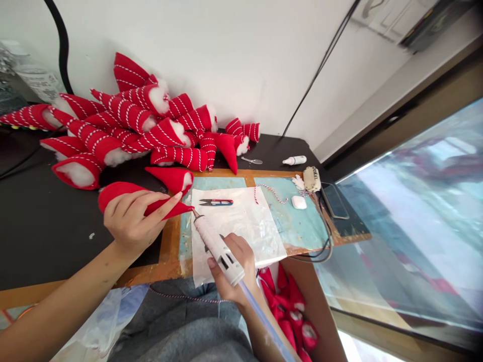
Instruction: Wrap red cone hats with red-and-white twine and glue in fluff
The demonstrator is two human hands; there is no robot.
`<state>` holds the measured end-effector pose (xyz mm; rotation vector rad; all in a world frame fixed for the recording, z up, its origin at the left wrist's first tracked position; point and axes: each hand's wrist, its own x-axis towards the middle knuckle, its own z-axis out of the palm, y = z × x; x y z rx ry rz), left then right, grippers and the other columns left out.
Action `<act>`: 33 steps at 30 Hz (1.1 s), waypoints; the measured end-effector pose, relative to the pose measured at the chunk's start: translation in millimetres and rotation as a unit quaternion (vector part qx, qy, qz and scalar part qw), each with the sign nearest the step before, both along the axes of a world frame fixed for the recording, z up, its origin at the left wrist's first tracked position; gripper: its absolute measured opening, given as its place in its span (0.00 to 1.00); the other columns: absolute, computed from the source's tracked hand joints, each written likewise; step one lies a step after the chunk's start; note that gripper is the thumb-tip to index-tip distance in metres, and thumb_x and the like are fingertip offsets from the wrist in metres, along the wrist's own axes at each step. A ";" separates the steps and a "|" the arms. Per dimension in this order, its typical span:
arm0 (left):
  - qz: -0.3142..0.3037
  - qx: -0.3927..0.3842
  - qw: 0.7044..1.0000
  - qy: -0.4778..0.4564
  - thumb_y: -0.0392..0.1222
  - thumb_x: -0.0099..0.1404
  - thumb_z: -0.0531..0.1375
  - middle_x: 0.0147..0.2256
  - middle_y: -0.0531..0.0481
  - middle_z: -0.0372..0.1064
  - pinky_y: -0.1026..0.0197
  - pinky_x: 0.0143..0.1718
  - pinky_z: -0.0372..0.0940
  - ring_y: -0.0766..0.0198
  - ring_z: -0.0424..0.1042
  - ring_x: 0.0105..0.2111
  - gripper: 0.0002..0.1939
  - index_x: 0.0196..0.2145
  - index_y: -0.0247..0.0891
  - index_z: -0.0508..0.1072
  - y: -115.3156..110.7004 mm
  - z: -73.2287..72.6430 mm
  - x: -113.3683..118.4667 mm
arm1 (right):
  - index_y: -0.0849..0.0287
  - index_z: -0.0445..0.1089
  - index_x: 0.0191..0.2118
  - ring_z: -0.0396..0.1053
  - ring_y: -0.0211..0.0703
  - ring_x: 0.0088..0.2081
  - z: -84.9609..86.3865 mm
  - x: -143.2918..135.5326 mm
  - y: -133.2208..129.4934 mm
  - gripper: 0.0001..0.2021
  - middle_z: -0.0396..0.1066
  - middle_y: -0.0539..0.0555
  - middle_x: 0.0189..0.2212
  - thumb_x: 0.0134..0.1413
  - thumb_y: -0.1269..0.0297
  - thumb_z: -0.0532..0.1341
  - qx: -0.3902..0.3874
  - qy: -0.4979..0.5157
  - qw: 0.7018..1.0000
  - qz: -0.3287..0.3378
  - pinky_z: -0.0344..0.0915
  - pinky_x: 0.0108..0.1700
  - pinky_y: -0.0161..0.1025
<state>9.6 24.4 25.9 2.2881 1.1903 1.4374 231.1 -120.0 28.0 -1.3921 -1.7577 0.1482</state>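
Note:
My left hand [132, 218] is wrapped round a plain red stuffed cone [116, 191], whose narrow tip points right. In my right hand [237, 264] is a white glue gun [215, 244]; its metal nozzle touches or nearly touches the cone's tip. A clear glue stick sticks out of the gun's rear. Under the gun lies a white sheet [252, 226], with small thread snips [216, 202] on it. Another plain red cone [171, 179] rests just behind my left hand. A red-and-white cord [273, 191] curls at the sheet's upper right.
Striped red cones [128, 113] are piled along the wall. At the right are a white case [299, 202], a beige block [311, 179], a phone [334, 200], cables and a white tube [295, 160]. Below the table edge, a cardboard box [317, 311] holds more red pieces.

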 end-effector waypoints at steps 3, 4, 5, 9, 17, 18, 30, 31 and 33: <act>-0.010 0.012 1.000 0.001 0.44 0.68 0.71 0.40 0.50 0.82 0.46 0.48 0.69 0.45 0.74 0.55 0.15 0.49 0.64 0.86 1.3 -4.4 -2.3 | 0.53 0.62 0.31 0.64 0.45 0.28 0.1 -1.2 0.2 0.12 0.66 0.51 0.25 0.67 0.58 0.55 0.009 -0.005 1.000 0.000 0.57 0.31 0.44; -0.001 0.024 1.000 0.008 0.43 0.67 0.72 0.39 0.50 0.82 0.45 0.50 0.69 0.46 0.75 0.53 0.15 0.49 0.64 0.86 1.6 -5.9 -3.0 | 0.53 0.62 0.31 0.64 0.45 0.28 -0.2 -1.9 0.5 0.11 0.65 0.51 0.25 0.67 0.58 0.55 0.013 -0.008 1.000 0.002 0.56 0.31 0.44; 0.009 0.035 0.999 0.016 0.43 0.67 0.72 0.39 0.50 0.82 0.44 0.51 0.68 0.46 0.75 0.51 0.15 0.49 0.63 0.86 1.7 -7.1 -3.6 | 0.53 0.62 0.31 0.64 0.46 0.28 -0.7 -2.6 0.7 0.11 0.65 0.51 0.25 0.66 0.59 0.55 0.017 -0.011 1.000 0.005 0.56 0.31 0.44; 0.020 0.020 0.999 0.034 0.46 0.70 0.68 0.40 0.48 0.81 0.44 0.54 0.67 0.46 0.76 0.53 0.10 0.47 0.57 0.87 2.3 -8.8 -5.9 | 0.54 0.63 0.32 0.65 0.46 0.30 -5.6 -1.6 0.9 0.09 0.67 0.52 0.27 0.65 0.60 0.56 -0.004 -0.008 1.000 0.006 0.57 0.32 0.44; 0.045 -0.066 0.996 0.051 0.61 0.67 0.69 0.47 0.44 0.84 0.43 0.56 0.70 0.44 0.81 0.48 0.25 0.55 0.45 0.79 4.3 -1.1 4.3 | 0.54 0.66 0.36 0.68 0.49 0.33 -0.5 5.1 -9.0 0.11 0.68 0.54 0.30 0.71 0.57 0.54 0.059 0.051 0.997 -0.016 0.61 0.34 0.44; 0.017 -0.116 0.993 0.010 0.63 0.67 0.68 0.47 0.44 0.83 0.44 0.55 0.72 0.44 0.81 0.49 0.27 0.55 0.44 0.76 1.8 2.3 7.3 | 0.54 0.66 0.36 0.68 0.49 0.32 3.4 4.2 -10.2 0.13 0.68 0.54 0.29 0.72 0.56 0.53 0.073 0.058 0.996 -0.011 0.61 0.33 0.45; -0.162 -0.410 0.877 -0.192 0.64 0.67 0.67 0.36 0.49 0.79 0.61 0.32 0.72 0.57 0.77 0.32 0.22 0.41 0.43 0.73 -46.8 34.9 22.3 | 0.54 0.61 0.31 0.63 0.44 0.29 30.7 -7.2 -10.1 0.16 0.64 0.51 0.26 0.73 0.56 0.51 0.113 0.028 0.993 0.032 0.53 0.32 0.45; -0.159 -0.413 0.877 -0.188 0.64 0.67 0.67 0.35 0.50 0.78 0.62 0.32 0.72 0.58 0.76 0.32 0.22 0.41 0.43 0.73 -47.8 32.9 21.8 | 0.54 0.60 0.31 0.63 0.44 0.29 29.9 -7.6 -9.9 0.16 0.63 0.51 0.26 0.73 0.55 0.50 0.112 0.025 0.993 0.033 0.52 0.32 0.45; -0.159 -0.422 0.873 -0.185 0.66 0.66 0.67 0.33 0.51 0.77 0.62 0.32 0.71 0.58 0.75 0.32 0.24 0.41 0.42 0.73 -50.3 29.6 20.8 | 0.54 0.59 0.31 0.62 0.44 0.28 29.4 -8.4 -9.0 0.18 0.62 0.50 0.25 0.74 0.54 0.49 0.111 0.018 0.993 0.032 0.51 0.32 0.45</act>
